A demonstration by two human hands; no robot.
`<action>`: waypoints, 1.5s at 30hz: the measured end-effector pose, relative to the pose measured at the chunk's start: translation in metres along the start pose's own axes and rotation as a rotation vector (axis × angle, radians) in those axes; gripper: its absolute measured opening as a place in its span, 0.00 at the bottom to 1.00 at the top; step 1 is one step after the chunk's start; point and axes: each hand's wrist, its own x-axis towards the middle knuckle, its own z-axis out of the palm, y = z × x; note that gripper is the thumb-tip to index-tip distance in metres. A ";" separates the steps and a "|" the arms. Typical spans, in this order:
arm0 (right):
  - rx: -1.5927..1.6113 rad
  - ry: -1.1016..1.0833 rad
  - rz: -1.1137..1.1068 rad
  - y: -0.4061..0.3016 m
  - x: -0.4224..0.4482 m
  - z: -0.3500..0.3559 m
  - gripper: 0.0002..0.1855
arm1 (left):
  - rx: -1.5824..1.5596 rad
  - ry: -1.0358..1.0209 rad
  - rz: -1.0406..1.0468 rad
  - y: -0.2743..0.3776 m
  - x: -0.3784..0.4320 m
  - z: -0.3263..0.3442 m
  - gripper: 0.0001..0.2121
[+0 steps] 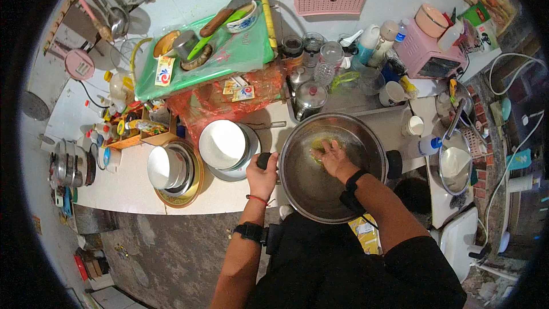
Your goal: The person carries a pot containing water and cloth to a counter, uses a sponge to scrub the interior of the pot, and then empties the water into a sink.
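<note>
In front of my body, a large round metal pot (296,193) is tipped so that its inside faces me. My left hand (264,176) is closed around the pot's black handle (263,161) on the left side. My right hand (334,159) reaches into the pot with its fingers spread. Under and beside those fingers shows a yellow-green patch (316,145), perhaps a scouring pad or cloth; whether the hand grips it is hidden. A second black handle (393,164) sticks out at the pot's right.
Left of the pot are stacked white bowls (223,143) on plates, and more bowls (165,167) in a yellow-rimmed basin (195,193). Behind stand a lidded metal pot (311,96), glass jars and a green tray (240,62). At right lie a bottle (426,146) and a metal bowl (465,167).
</note>
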 end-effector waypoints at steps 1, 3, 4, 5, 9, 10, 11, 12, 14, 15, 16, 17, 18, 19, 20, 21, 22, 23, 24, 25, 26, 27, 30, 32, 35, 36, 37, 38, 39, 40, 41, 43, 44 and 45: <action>0.033 -0.011 0.011 0.000 -0.002 -0.005 0.35 | 0.018 -0.006 0.000 0.001 0.001 0.001 0.13; 0.090 -0.023 0.045 -0.003 -0.002 -0.014 0.35 | 0.060 -0.016 -0.002 0.002 0.001 0.001 0.13; 0.115 -0.023 0.069 -0.007 0.000 -0.017 0.35 | 0.056 -0.012 -0.030 0.005 0.001 0.003 0.12; 0.140 -0.025 0.093 -0.011 0.001 -0.017 0.35 | 0.076 -0.004 -0.024 0.005 -0.001 0.003 0.12; 0.679 0.242 0.202 -0.022 0.020 -0.007 0.29 | 0.114 0.030 0.032 0.002 0.000 0.003 0.11; 0.997 0.238 0.325 -0.026 0.024 -0.015 0.27 | 0.143 0.038 0.074 0.001 0.000 0.003 0.11; 1.316 0.226 0.448 -0.031 0.028 -0.023 0.25 | 0.173 0.045 0.116 -0.001 0.001 0.001 0.11; 1.529 0.270 0.462 -0.037 0.032 -0.028 0.22 | 0.204 0.032 0.076 -0.009 0.006 -0.004 0.13; 1.954 0.377 0.486 -0.039 0.036 -0.046 0.17 | 0.170 -0.005 0.070 -0.005 0.006 -0.002 0.13; 2.160 0.433 0.495 -0.043 0.035 -0.053 0.15 | 0.148 -0.024 0.064 -0.003 0.006 0.000 0.13; 2.120 0.463 0.574 -0.050 0.027 -0.063 0.13 | 0.094 -0.056 -0.006 0.002 0.005 0.001 0.13; 1.926 0.378 0.483 -0.057 0.020 -0.062 0.13 | 0.098 -0.065 -0.013 0.001 0.004 0.001 0.13; 1.724 0.295 0.386 -0.068 0.011 -0.057 0.13 | 0.098 -0.065 -0.015 0.000 0.005 -0.001 0.12; 1.520 0.215 0.296 -0.079 0.000 -0.053 0.13 | 0.099 -0.066 -0.017 0.001 0.005 -0.002 0.12; 1.213 0.175 0.149 -0.087 -0.014 -0.049 0.15 | 0.047 -0.063 0.002 0.002 0.004 -0.001 0.12; 0.898 0.129 0.009 -0.098 -0.030 -0.045 0.16 | 0.059 -0.048 -0.001 0.002 0.002 -0.003 0.13; 0.928 0.098 -0.040 -0.100 -0.039 -0.032 0.16 | 0.067 -0.039 0.001 0.003 0.002 -0.003 0.13; 0.957 0.064 -0.092 -0.098 -0.043 -0.023 0.16 | 0.075 -0.027 0.003 0.003 0.003 -0.004 0.13; 0.989 0.000 -0.058 -0.096 -0.044 -0.031 0.16 | 0.087 -0.016 0.026 0.001 0.004 -0.003 0.13; 1.020 -0.066 -0.025 -0.095 -0.044 -0.040 0.16 | 0.081 -0.019 0.032 -0.001 0.004 -0.003 0.14; 1.049 -0.132 0.007 -0.095 -0.042 -0.051 0.17 | 0.074 -0.020 0.037 -0.003 0.005 -0.002 0.14; 1.172 -0.067 0.107 -0.091 -0.033 -0.054 0.16 | 0.074 -0.030 0.043 -0.002 0.006 0.001 0.14; 1.612 0.222 0.421 -0.076 -0.001 -0.074 0.15 | 0.150 -0.065 0.086 -0.007 0.012 0.003 0.16; 1.476 0.319 0.533 -0.047 0.009 -0.079 0.14 | 0.134 -0.075 0.030 0.003 0.006 -0.001 0.16; 0.652 0.137 0.506 0.034 0.028 -0.050 0.15 | 0.075 -0.125 0.005 -0.002 0.008 -0.009 0.15; 0.489 0.077 0.537 0.045 0.022 -0.051 0.15 | 0.078 -0.130 -0.004 -0.001 0.006 -0.007 0.15; 0.483 0.013 0.606 0.035 0.002 -0.069 0.15 | 0.081 -0.109 -0.014 0.001 0.005 -0.010 0.15; 0.640 0.031 0.634 0.024 0.001 -0.076 0.14 | 0.085 -0.086 -0.024 0.001 0.004 -0.015 0.15; 0.803 0.064 0.680 0.020 -0.006 -0.083 0.13 | 0.082 -0.103 -0.009 0.002 0.004 -0.014 0.15; 1.135 0.182 0.681 0.014 0.001 -0.080 0.11 | 0.080 -0.129 0.005 0.000 0.007 -0.010 0.14; 1.465 0.304 0.664 0.003 0.011 -0.077 0.10 | 0.078 -0.153 0.018 -0.001 0.008 -0.007 0.14; 2.118 0.553 0.578 -0.024 0.026 -0.069 0.09 | 0.105 -0.144 0.031 -0.001 0.009 -0.004 0.14; 1.787 0.402 0.437 -0.049 0.022 -0.066 0.10 | 0.116 -0.137 0.036 -0.001 0.009 -0.004 0.14; 1.450 0.255 0.295 -0.075 0.008 -0.067 0.12 | 0.127 -0.124 0.043 -0.002 0.009 -0.006 0.14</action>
